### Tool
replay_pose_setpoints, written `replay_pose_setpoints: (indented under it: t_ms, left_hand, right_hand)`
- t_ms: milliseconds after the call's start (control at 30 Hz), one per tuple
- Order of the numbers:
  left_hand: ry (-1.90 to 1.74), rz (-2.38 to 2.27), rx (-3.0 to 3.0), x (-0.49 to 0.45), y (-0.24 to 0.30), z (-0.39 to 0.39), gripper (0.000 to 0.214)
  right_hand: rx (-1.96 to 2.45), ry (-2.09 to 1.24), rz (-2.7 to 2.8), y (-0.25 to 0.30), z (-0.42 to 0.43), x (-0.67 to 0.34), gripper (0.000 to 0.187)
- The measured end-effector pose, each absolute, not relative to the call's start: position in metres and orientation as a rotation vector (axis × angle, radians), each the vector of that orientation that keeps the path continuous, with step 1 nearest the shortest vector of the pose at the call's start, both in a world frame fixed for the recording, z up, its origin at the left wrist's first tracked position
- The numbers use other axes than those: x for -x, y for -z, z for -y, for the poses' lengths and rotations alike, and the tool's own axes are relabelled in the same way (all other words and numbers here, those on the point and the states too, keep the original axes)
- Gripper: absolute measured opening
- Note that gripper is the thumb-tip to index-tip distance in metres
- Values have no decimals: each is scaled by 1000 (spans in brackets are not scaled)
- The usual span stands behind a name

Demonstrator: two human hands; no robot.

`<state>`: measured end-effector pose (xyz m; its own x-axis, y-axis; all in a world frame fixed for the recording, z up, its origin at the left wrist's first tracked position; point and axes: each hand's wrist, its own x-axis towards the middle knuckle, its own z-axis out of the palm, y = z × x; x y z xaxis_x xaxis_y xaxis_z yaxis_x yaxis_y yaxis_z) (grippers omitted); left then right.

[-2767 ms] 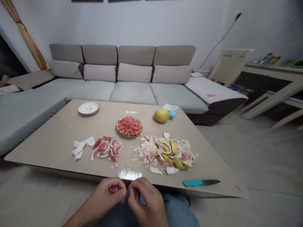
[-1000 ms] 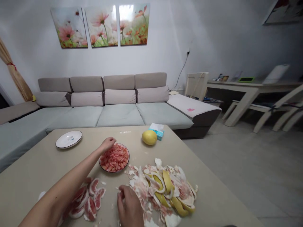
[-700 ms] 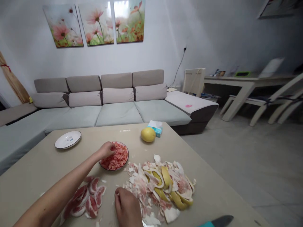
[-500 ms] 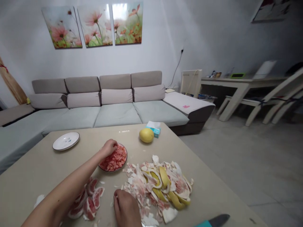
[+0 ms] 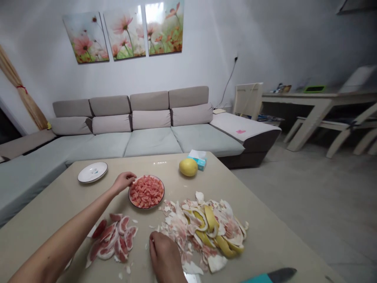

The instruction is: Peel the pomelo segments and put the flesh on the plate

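Note:
My left hand (image 5: 124,181) reaches over the table, fingers curled, just off the left rim of a plate (image 5: 130,200) piled with pink peeled pomelo flesh (image 5: 147,191); I see nothing in it. My right hand (image 5: 164,256) rests near the front edge, fingers bent down onto the left fringe of a heap of white pith and yellow peel (image 5: 206,228). What the fingers hold is hidden. Several unpeeled pink pomelo segments (image 5: 113,241) lie between my arms.
The beige table (image 5: 53,204) also carries an empty white plate (image 5: 92,172) at the back left, a whole yellow pomelo (image 5: 188,167) beside a tissue pack (image 5: 198,159), and a teal-handled knife (image 5: 272,276) at the front right. A grey sofa stands behind.
Both hands left my lap. The left hand went out over the plate of flesh and has drawn back to its left rim; the right hand settled at the peel heap.

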<state>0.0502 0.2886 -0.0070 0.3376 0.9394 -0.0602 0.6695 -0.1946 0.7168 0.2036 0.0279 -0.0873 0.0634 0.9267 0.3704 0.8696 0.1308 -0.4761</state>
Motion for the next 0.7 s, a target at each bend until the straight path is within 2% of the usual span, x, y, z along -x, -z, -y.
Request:
replay_pose_setpoints:
  t_ms: [233, 300, 467, 567, 700]
  left_hand:
    - [-499, -1592, -1924, 63, 23, -226, 24]
    - [-498, -1561, -2001, 78, 30, -196, 16]
    - [-522, -1376, -2229, 75, 49, -118, 19]
    - [-531, -1271, -2342, 60, 59, -90, 29]
    - [-476, -1192, -2446, 40, 68, -82, 56]
  right_hand:
    - [1806, -261, 1740, 83, -25, -199, 20]
    - [1818, -305, 1734, 83, -26, -197, 17]
    - [1812, -352, 1758, 93, -25, -184, 12]
    - [1834, -349, 1767, 98, -23, -175, 17]
    - [1881, -324, 1752, 100, -23, -171, 33]
